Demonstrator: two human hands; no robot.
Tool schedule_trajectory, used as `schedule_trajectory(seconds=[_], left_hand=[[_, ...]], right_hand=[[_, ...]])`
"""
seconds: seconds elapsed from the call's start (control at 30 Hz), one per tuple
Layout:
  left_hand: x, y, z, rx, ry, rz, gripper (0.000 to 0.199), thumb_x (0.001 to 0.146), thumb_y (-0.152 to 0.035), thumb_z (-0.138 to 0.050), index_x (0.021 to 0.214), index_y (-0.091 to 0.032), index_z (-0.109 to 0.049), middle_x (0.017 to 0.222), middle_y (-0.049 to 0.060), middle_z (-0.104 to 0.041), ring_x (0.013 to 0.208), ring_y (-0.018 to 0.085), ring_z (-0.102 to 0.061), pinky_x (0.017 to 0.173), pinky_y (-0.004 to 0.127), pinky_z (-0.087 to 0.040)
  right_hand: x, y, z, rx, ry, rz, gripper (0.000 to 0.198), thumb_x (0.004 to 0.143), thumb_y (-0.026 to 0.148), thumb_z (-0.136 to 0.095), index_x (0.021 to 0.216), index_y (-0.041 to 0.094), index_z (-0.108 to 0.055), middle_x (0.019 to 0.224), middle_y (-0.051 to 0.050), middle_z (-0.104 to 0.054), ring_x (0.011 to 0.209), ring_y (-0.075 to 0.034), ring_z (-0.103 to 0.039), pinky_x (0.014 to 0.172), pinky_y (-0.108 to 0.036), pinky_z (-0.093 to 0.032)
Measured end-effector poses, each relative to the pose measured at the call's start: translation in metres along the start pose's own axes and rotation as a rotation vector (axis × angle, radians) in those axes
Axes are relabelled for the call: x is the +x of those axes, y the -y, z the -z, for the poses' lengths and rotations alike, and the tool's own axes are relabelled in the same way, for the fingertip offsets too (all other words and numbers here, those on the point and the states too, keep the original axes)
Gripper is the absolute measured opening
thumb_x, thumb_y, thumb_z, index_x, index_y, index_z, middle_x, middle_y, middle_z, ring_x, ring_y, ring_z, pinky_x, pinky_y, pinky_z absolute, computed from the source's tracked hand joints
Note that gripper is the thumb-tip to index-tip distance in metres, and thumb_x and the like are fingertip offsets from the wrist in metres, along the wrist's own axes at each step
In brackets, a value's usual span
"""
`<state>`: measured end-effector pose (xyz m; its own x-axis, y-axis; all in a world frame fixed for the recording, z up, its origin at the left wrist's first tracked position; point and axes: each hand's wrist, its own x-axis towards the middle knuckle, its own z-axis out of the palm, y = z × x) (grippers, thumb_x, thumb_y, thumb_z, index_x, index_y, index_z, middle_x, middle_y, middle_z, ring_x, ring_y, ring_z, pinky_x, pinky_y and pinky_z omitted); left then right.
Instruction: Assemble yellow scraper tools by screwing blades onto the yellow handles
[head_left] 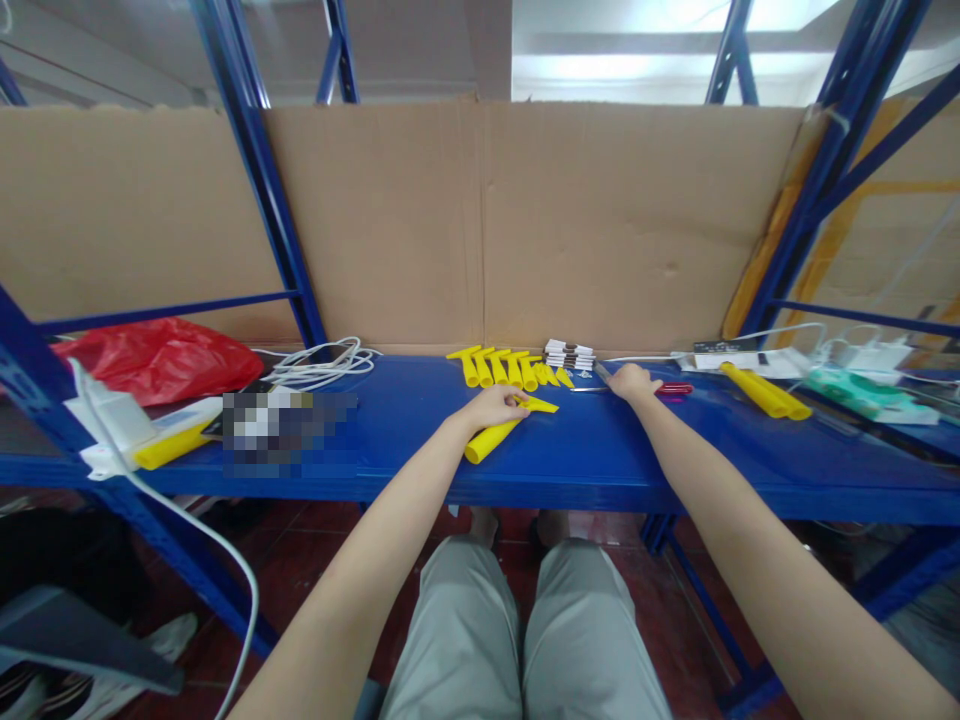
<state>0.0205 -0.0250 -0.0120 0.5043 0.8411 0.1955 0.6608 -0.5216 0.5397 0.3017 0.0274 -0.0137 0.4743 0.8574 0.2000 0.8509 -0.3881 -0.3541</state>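
Observation:
My left hand (495, 405) is closed around a yellow T-shaped plastic piece (491, 442), whose thick round handle lies toward the table's front edge. Its flat crosspiece shows just right of my fingers. Farther right, my right hand (632, 382) is closed at the end of a slim grey object (602, 371); its kind is hard to make out. Beside that hand lies a screwdriver with a red handle (675, 388), its shaft pointing left. Behind my left hand, several similar yellow T-shaped pieces (499, 366) stand in a row, with small flat yellow pieces (551, 375) next to them.
White bundled strips (570, 355) sit at the back. Two yellow tubes (765, 390) and a green packet (870, 395) lie right on the blue table (420, 455). White cable (330, 362), a red bag (161, 360) and a power strip (120, 455) are left. Cardboard (600, 220) walls the back.

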Motion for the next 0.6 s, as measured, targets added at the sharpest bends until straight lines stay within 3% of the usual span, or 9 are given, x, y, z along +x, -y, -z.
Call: schedule_trajectory(seconds=[0.3,0.6], left_hand=[[0.0003,0.0008,-0.0002,0.007,-0.004,-0.006,0.043,0.077,-0.033,-0.063,0.114,-0.013,-0.068,0.084,0.004,-0.068,0.074,0.016,-0.060,0.065,0.024,-0.042],[-0.0001,0.0002,0.0003,-0.007,0.002,-0.011,0.043,0.076,-0.033,-0.063,0.114,-0.013,-0.067,0.085,0.004,-0.068,0.075,0.016,-0.060,0.066,0.024,-0.043]], right_hand=[[0.0027,-0.0063,-0.0008,0.002,-0.013,0.014,0.062,0.082,0.066,-0.044,0.102,0.012,-0.068,0.107,-0.021,-0.064,0.112,-0.036,-0.052,0.097,-0.056,-0.030],[0.0000,-0.0038,-0.0005,-0.049,0.005,0.035,0.050,0.082,0.054,-0.052,0.107,0.014,-0.067,0.116,-0.019,-0.061,0.117,-0.036,-0.048,0.097,-0.057,-0.031]])
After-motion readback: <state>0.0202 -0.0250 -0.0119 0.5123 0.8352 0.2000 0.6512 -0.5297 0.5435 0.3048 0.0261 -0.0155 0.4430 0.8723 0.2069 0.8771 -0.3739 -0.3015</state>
